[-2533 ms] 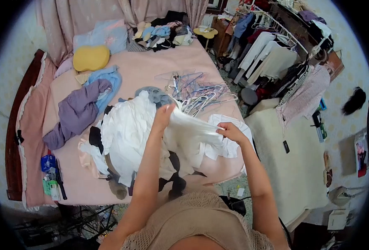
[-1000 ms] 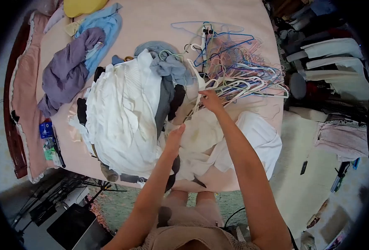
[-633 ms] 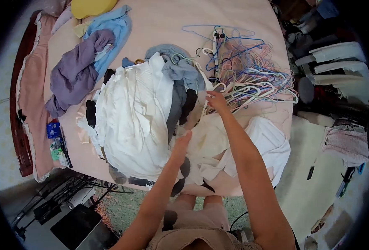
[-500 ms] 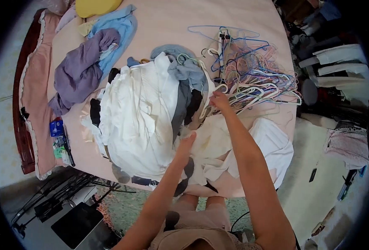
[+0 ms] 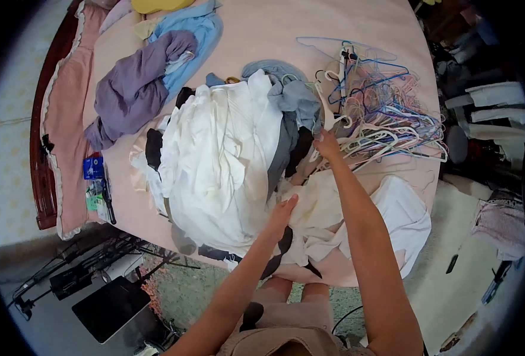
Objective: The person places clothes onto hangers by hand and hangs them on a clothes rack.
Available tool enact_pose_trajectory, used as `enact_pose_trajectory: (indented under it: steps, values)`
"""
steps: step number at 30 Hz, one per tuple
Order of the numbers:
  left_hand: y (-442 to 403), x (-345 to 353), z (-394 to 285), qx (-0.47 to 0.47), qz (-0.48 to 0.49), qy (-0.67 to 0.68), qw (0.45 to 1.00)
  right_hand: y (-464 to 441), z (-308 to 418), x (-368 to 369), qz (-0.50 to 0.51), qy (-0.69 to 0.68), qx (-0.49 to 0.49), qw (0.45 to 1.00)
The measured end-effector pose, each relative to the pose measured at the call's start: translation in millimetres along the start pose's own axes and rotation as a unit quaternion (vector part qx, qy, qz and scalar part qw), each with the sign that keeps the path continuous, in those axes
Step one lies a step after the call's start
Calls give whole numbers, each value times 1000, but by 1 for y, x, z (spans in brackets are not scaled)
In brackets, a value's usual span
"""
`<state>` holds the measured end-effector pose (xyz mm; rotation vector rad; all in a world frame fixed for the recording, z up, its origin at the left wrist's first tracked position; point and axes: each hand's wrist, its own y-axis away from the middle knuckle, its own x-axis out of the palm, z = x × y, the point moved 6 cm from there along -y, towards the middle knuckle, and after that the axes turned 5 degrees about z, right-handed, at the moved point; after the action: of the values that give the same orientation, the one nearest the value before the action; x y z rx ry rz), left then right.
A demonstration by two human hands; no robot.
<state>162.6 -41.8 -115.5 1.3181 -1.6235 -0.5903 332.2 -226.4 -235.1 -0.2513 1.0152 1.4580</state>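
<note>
My right hand [image 5: 328, 146] is closed around a white plastic hanger [image 5: 330, 117], beside the tangled heap of hangers. Below and to the left, my left hand [image 5: 282, 215] grips the edge of a cream garment [image 5: 318, 203], thumb upward; its other fingers are partly hidden. The cream garment lies spread near the bed's front edge, under my right forearm. A large pile of white clothes [image 5: 215, 154] rises just left of my hands, with grey-blue clothing [image 5: 301, 101] at its far right side. To the right of my forearm lies a white garment [image 5: 400, 210].
Many coloured hangers [image 5: 387, 118] are heaped on the bed [image 5: 262, 29] at the right. A purple cloth [image 5: 133, 89] and a light blue cloth [image 5: 197, 44] lie at the far left. A dark tablet-like panel [image 5: 111, 312] stands off the bed at the lower left.
The whole view has shifted, so the bed and clothes appear farther right. Both hands keep about the same places relative to the hanger and the cream garment.
</note>
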Motion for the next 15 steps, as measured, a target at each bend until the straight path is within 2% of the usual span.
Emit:
enact_pose_trajectory:
  steps: [4, 6, 7, 10, 12, 15]
  values:
    - [3, 4, -5, 17, 6, 21, 1000, 9, 0, -14, 6, -25, 28, 999]
    - [6, 7, -11, 7, -4, -27, 1000, 19, 7, -35, -148, 17, -53, 987]
    - [10, 11, -16, 8, -3, -25, 1000, 19, 7, -37, -149, 19, -54, 987]
    - [16, 13, -23, 36, -39, -55, 997, 27, 12, -48, -140, -28, -9, 990]
    - [-2, 1, -3, 39, -17, -47, 998, 48, 18, -57, -128, -193, 47, 972]
    - [-8, -3, 4, 58, -41, -67, 995, 64, 4, -48, -168, -235, -6, 958]
